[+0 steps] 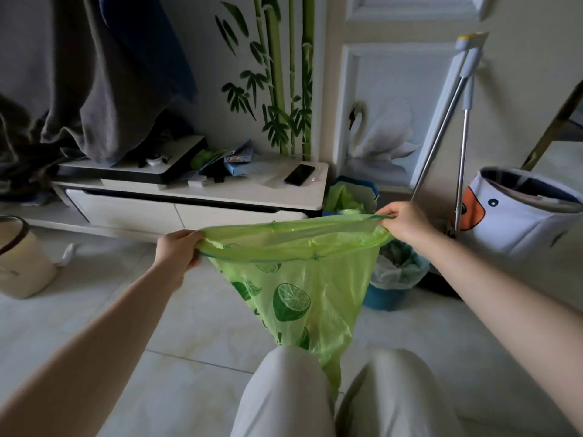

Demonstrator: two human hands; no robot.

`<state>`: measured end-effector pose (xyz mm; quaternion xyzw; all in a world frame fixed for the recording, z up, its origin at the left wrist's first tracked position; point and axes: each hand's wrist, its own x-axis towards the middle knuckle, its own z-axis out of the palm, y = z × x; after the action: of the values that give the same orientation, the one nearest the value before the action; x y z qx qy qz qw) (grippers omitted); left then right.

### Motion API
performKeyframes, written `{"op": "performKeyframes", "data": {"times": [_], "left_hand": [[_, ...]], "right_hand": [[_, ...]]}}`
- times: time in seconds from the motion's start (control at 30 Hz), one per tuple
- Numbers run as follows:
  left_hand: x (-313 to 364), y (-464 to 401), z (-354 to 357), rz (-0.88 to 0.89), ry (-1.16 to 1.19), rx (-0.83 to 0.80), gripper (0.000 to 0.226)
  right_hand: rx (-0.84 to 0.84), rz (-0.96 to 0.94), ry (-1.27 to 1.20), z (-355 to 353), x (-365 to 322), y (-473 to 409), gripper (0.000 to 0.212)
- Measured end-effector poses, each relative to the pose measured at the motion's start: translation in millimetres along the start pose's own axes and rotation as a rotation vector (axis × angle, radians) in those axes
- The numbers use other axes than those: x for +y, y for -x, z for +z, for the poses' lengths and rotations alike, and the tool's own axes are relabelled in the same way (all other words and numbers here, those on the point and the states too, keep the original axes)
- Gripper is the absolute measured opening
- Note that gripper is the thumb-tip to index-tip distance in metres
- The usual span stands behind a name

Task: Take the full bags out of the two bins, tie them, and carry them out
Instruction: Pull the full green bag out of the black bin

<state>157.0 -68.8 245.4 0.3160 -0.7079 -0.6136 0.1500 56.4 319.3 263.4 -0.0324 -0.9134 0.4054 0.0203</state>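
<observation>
A green plastic bag (pixel 303 288) printed with lime slices hangs stretched in front of me, its mouth pulled wide. My left hand (pixel 178 250) grips the left end of its rim. My right hand (pixel 402 220) pinches the right end, a little higher. The bag's lower tip falls between my knees. Behind it stands a blue bin (pixel 389 296) lined with a pale bag holding rubbish. Further back, against the cabinet, a second blue bin (pixel 369 187) holds a green bag (pixel 342 198).
A low white cabinet (pixel 195 197) with a phone (pixel 299 174) and clutter runs along the wall. A cream bucket (pixel 22 266) sits at the left. A white duck-faced basket (pixel 517 212) and mop poles (pixel 448 121) stand at the right by the door.
</observation>
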Motion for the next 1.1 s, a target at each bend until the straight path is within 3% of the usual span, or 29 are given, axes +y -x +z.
{"op": "performKeyframes", "data": {"times": [0.27,0.6,0.87,0.97,1.03,1.1], "left_hand": [[-77.2,-0.4,-13.9,-0.132,-0.095,0.060,0.020],[-158.8,-29.6,11.0,-0.234,-0.320,0.031,0.017],[-180.4,-40.6,41.4,-0.121,-0.619,-0.108,0.014],[-179.7,-46.8,44.4,0.013,-0.938,-0.190,0.012],[-180.9,-54.8,49.2,0.127,-1.104,-0.225,0.025],[-182.0,-64.9,60.9,0.146,-1.081,-0.282,0.040]], "right_hand": [[-0.088,0.064,0.113,73.7,41.9,5.9,0.028],[-0.111,0.083,0.208,136.1,77.9,-34.5,0.028],[-0.125,0.096,0.100,170.9,107.3,-53.8,0.034],[-0.118,0.108,0.067,173.5,113.8,-59.3,0.031],[-0.123,0.143,0.042,173.8,114.7,-61.0,0.029],[-0.145,0.228,0.014,174.2,114.9,-60.1,0.035]]}}
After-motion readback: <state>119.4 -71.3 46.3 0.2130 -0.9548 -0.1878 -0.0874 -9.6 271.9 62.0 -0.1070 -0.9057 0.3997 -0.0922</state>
